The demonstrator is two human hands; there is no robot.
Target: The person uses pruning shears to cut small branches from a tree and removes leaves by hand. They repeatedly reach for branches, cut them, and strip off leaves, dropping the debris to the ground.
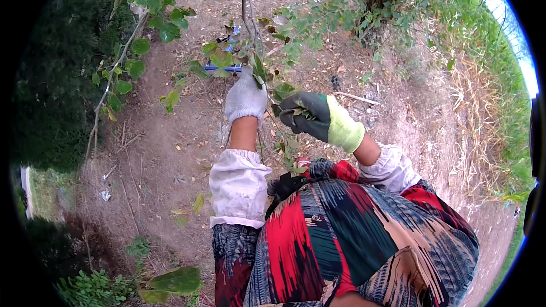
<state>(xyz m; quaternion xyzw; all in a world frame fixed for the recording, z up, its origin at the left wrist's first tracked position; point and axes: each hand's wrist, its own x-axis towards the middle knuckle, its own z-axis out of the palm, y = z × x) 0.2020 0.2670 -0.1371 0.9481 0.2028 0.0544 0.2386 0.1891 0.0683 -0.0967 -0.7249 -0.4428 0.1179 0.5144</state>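
My left hand [246,98], in a white knit glove, is closed around a thin leafy branch [249,17]; its fingers are partly hidden by a leaf. The branch runs up from the hand to the top of the view, with green and browning leaves about it. To the right, my right hand [318,117] wears a yellow-green glove with a dark coated palm. Its fingers are curled over several small green leaves [303,113]. A larger green leaf [282,91] hangs between the two hands. Thin twigs with leaves [279,147] trail below them.
Blue objects [224,68], partly covered by leaves, lie on the dry ground beyond my left hand. Another leafy branch [113,72] hangs at the left. A tree trunk [379,0] stands at upper right, beside tall grass [482,51]. A stick [356,98] lies on the ground.
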